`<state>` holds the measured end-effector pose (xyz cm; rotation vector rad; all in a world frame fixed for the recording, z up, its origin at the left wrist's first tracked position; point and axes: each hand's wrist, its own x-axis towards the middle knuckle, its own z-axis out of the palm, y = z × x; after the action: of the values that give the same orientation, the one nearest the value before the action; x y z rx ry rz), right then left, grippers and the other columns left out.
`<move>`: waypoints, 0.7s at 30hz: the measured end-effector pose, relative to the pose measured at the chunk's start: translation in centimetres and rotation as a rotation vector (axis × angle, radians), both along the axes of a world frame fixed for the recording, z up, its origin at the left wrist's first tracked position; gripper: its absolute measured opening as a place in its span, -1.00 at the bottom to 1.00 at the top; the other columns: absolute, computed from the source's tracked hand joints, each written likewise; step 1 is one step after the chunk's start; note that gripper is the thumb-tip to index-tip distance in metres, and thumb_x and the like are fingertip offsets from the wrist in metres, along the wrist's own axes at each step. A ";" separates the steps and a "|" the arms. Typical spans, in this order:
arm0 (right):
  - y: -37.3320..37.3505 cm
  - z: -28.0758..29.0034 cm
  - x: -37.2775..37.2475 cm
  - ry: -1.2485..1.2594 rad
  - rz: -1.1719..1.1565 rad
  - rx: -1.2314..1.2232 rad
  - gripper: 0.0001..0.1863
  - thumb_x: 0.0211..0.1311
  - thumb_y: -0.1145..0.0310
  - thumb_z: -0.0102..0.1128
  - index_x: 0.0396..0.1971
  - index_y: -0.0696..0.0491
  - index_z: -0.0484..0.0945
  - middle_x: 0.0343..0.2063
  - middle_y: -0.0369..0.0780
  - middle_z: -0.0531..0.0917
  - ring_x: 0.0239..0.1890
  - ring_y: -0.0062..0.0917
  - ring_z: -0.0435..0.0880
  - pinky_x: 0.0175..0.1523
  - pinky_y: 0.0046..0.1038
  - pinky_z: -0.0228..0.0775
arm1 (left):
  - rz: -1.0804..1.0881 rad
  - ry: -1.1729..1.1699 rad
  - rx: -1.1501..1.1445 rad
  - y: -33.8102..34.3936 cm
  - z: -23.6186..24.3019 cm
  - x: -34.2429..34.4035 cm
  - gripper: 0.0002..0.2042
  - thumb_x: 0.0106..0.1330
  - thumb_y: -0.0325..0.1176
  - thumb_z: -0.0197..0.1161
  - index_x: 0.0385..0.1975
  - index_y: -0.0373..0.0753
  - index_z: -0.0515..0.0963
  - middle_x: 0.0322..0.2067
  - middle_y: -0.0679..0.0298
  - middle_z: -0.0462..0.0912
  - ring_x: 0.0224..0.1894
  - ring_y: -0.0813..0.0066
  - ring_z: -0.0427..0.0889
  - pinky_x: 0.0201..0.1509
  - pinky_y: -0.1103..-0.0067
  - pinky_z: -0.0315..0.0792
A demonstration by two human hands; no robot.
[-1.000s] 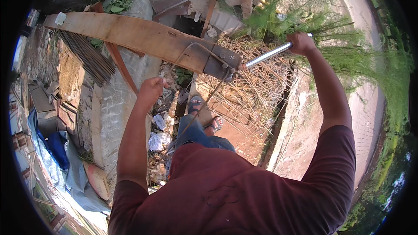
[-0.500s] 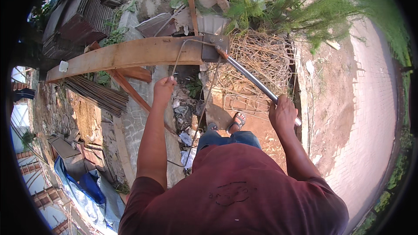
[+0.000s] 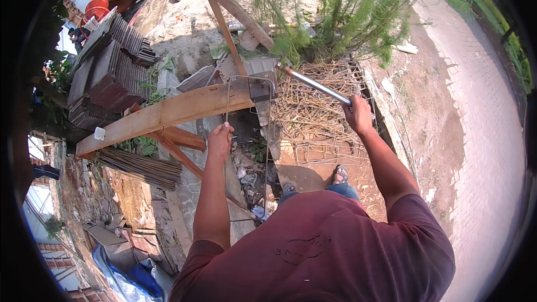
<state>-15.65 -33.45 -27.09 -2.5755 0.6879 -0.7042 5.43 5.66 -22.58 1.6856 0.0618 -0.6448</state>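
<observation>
Two hands show in the head view: the left hand (image 3: 219, 141) pinches the bent rod (image 3: 268, 134), the right hand (image 3: 358, 114) grips the silver pipe (image 3: 319, 85). Nearer the left, the rod runs lengthwise from the beam's (image 3: 168, 113) end bodyward.

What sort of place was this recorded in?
Probably an outdoor building site or work yard: a heap of bent metal rods, a bundle of straight rods and what look like stacked tiles lie in the open.
</observation>
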 end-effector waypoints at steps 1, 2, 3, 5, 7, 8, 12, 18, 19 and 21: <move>-0.7 0.1 -0.2 -0.040 -0.016 0.015 -0.71 0.14 0.21 0.22 -0.45 0.08 0.35 -0.53 -0.07 0.50 -0.38 -0.11 0.49 -0.29 -0.15 0.29 | -0.030 -0.119 0.070 -0.4 0.7 -1.3 -0.67 0.39 -0.09 0.06 -0.43 -0.25 0.50 -0.74 0.44 0.31 -0.74 0.71 0.22 -0.68 0.66 0.07; -1.1 0.1 -0.9 -0.070 -0.052 0.083 -0.69 0.16 0.19 0.20 -0.43 0.09 0.33 -0.53 -0.03 0.52 -0.39 -0.05 0.51 -0.28 -0.11 0.31 | -0.063 -0.238 0.140 -1.0 1.4 -2.5 -0.66 0.38 -0.09 0.07 -0.43 -0.27 0.52 -0.74 0.40 0.34 -0.71 0.68 0.27 -0.65 0.63 0.12; -1.6 -0.4 -1.9 -0.026 -0.069 0.172 -0.69 0.17 0.19 0.19 -0.43 0.10 0.33 -0.51 -0.01 0.53 -0.37 -0.03 0.52 -0.27 -0.10 0.32 | -0.099 -0.354 0.208 -1.9 2.2 -4.1 -0.65 0.38 -0.09 0.08 -0.42 -0.29 0.54 -0.73 0.35 0.36 -0.69 0.64 0.33 -0.61 0.60 0.18; -3.7 -2.0 -5.0 0.059 -0.127 0.347 -0.68 0.19 0.17 0.16 -0.42 0.11 0.32 -0.48 0.04 0.56 -0.35 0.00 0.54 -0.25 -0.08 0.33 | -0.218 -0.701 0.508 -4.7 4.5 -8.7 -0.67 0.34 -0.12 0.11 -0.40 -0.31 0.57 -0.67 0.16 0.45 -0.59 0.39 0.48 -0.47 0.48 0.30; -5.5 -4.7 -9.9 0.282 -0.212 0.411 -0.64 0.22 0.08 0.09 -0.38 0.12 0.35 -0.41 0.10 0.59 -0.29 0.02 0.58 -0.20 -0.07 0.37 | -0.385 -0.578 0.614 -7.3 6.4 -12.7 -0.72 0.31 -0.17 0.13 -0.37 -0.29 0.57 -0.57 0.00 0.51 -0.48 0.14 0.55 -0.36 0.39 0.37; -6.3 -6.8 -13.1 0.378 -0.243 0.437 -0.60 0.21 0.02 0.07 -0.35 0.12 0.39 -0.39 0.10 0.59 -0.26 0.01 0.58 -0.17 -0.08 0.39 | -0.463 -0.566 0.635 -8.3 5.6 -14.2 -0.73 0.30 -0.18 0.14 -0.36 -0.28 0.58 -0.53 -0.01 0.54 -0.44 0.08 0.56 -0.34 0.37 0.38; -8.7 -17.8 -29.1 0.830 -0.446 0.557 -0.45 0.09 -0.06 0.10 -0.19 0.18 0.54 -0.21 0.10 0.60 -0.10 -0.05 0.59 -0.01 -0.14 0.42 | -0.804 -0.434 0.873 -12.8 -1.3 -16.0 -0.73 0.26 -0.17 0.14 -0.35 -0.27 0.60 -0.45 -0.01 0.60 -0.34 0.00 0.59 -0.25 0.29 0.42; -4.6 -15.9 -50.8 1.345 -1.025 0.931 -0.54 0.13 0.21 0.08 0.03 0.08 0.52 0.06 -0.07 0.53 0.15 -0.27 0.48 0.20 -0.33 0.32 | -1.007 -0.406 0.817 -26.1 -12.4 -13.6 -0.73 0.17 -0.15 0.14 -0.37 -0.21 0.63 -0.40 -0.03 0.62 -0.25 0.00 0.60 -0.14 0.24 0.45; -4.2 -16.9 -54.3 1.370 -1.067 0.943 -0.54 0.14 0.21 0.08 0.04 0.08 0.52 0.06 -0.08 0.52 0.15 -0.28 0.48 0.20 -0.34 0.33 | -0.968 -0.534 0.844 -29.1 -13.6 -12.3 -0.76 0.18 -0.17 0.15 -0.38 -0.18 0.64 -0.39 0.00 0.63 -0.25 0.01 0.61 -0.12 0.25 0.46; -3.8 -16.2 -57.4 1.416 -1.094 0.917 -0.54 0.14 0.20 0.07 0.02 0.07 0.53 0.05 -0.08 0.53 0.14 -0.29 0.49 0.19 -0.34 0.33 | -0.854 -0.616 0.691 -37.2 -11.8 -9.5 -0.73 0.17 -0.15 0.21 -0.21 -0.14 0.62 -0.28 -0.02 0.64 -0.18 0.05 0.62 -0.07 0.34 0.48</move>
<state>-73.01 -37.29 -43.31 -1.2738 2.1377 1.1702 -4.04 -31.54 -34.42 2.5256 -1.0257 -0.7259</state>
